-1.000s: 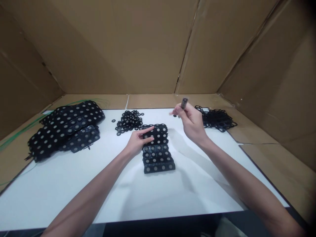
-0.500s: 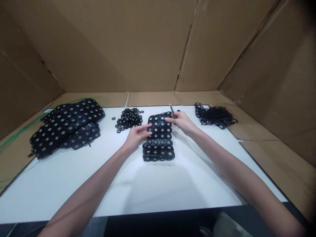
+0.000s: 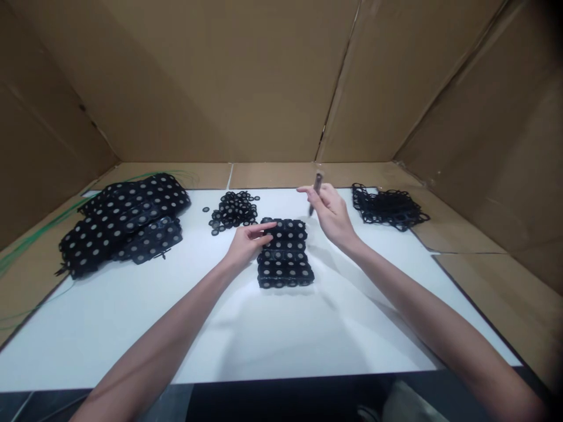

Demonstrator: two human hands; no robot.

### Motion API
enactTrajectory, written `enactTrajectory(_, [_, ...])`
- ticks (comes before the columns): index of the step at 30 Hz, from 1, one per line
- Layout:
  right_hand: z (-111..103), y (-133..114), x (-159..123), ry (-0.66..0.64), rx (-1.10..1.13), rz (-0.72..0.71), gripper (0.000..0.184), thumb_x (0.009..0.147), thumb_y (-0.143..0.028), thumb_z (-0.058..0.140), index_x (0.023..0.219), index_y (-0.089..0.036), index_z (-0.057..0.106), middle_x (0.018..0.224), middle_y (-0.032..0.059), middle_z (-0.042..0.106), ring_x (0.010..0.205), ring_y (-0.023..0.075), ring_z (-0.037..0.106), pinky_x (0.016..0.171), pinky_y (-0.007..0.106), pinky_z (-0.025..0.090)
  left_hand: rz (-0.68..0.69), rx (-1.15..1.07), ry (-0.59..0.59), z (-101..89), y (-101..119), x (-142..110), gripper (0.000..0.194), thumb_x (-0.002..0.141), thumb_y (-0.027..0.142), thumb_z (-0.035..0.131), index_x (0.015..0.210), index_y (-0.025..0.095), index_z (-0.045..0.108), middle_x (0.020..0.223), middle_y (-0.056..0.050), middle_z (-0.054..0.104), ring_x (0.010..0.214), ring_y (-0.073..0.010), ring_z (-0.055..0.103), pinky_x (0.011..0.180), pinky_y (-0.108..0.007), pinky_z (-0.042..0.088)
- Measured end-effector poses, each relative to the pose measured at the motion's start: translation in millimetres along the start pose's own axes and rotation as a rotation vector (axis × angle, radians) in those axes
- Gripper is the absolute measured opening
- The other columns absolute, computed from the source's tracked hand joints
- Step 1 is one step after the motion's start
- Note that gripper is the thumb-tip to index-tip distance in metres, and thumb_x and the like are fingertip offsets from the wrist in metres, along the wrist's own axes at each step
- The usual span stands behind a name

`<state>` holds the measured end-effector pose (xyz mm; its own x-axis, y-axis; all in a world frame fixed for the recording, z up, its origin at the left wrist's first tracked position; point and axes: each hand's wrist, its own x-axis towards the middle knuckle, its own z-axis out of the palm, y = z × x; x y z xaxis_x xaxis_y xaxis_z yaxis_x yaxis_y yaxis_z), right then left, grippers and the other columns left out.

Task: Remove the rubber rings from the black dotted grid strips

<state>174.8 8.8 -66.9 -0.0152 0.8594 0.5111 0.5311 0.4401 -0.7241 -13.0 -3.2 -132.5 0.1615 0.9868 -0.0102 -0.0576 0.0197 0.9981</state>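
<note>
**Pen up off the black dotted mat (image 3: 285,264)**

Mat's mid-table (image 3: 88,346), left hand (image 3: 248,243) spread wide with fingertips at its top edge. Right hand (image 3: 329,214) pinches the pen (image 3: 317,189) narrow, held clear above. Loose black rings (image 3: 233,210) sit just beyond.

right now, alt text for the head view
A person's left hand rests on a black dotted grid stack on a white table, while the raised right hand holds a dark pen. More black grids lie to both sides.
</note>
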Motion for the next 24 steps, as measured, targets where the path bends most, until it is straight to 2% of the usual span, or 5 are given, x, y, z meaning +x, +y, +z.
enactTrajectory(2, [0,-11,-5,-0.079,0.072,-0.048,0.035,0.086,-0.041,0.036,0.093,-0.022,0.064,0.092,0.0035,0.055,0.090,0.0136,0.053,0.083,0.028,0.039,-0.003,0.018,-0.004,-0.8,0,1,0.036,0.059,0.022,0.069,0.095,0.018,0.068,0.056,0.001,0.058,0.048,-0.0065,0.043,0.048,-0.022,0.033])
enactTrajectory(5, [1,-19,-11,-0.261,0.208,-0.026,0.037,0.083,-0.044,0.040,0.087,-0.019,0.066,0.081,0.0030,0.060,0.070,0.0112,0.056,0.068,0.025,0.046,-0.073,0.012,-0.043,-2.8,2,1,0.046,0.057,0.023,0.071,0.102,0.017,0.064,0.053,0.002,0.055,0.046,-0.0059,0.040,0.047,-0.022,0.030])
enactTrajectory(7, [4,-19,-14,-0.311,0.273,0.007,0.034,0.079,-0.045,0.048,0.079,-0.016,0.067,0.078,0.0038,0.063,0.061,0.0104,0.056,0.059,0.024,0.047,-0.112,0.021,-0.068,-4.5,4,1,0.052,0.056,0.024,0.071,0.107,0.017,0.062,0.050,0.002,0.053,0.043,-0.0049,0.036,0.045,-0.021,0.028])
enactTrajectory(14, [19,-7,-21,-0.304,0.233,-0.017,0.024,0.075,-0.037,0.055,0.072,-0.014,0.064,0.075,0.0040,0.066,0.057,0.0113,0.061,0.060,0.025,0.052,-0.074,0.047,-0.111,-5.8,5,-2,0.052,0.057,0.025,0.070,0.107,0.015,0.061,0.039,0.008,0.036,0.038,-0.0026,0.021,0.040,-0.020,0.014])
enactTrajectory(24, [24,-7,-22,-0.321,0.194,-0.050,0.020,0.077,-0.032,0.054,0.070,-0.016,0.064,0.077,0.0034,0.067,0.058,0.0110,0.062,0.061,0.025,0.052,-0.023,0.056,-0.097,-3.5,6,-2,0.048,0.056,0.024,0.070,0.103,0.015,0.064,0.044,0.005,0.049,0.041,-0.0035,0.029,0.044,-0.020,0.024])
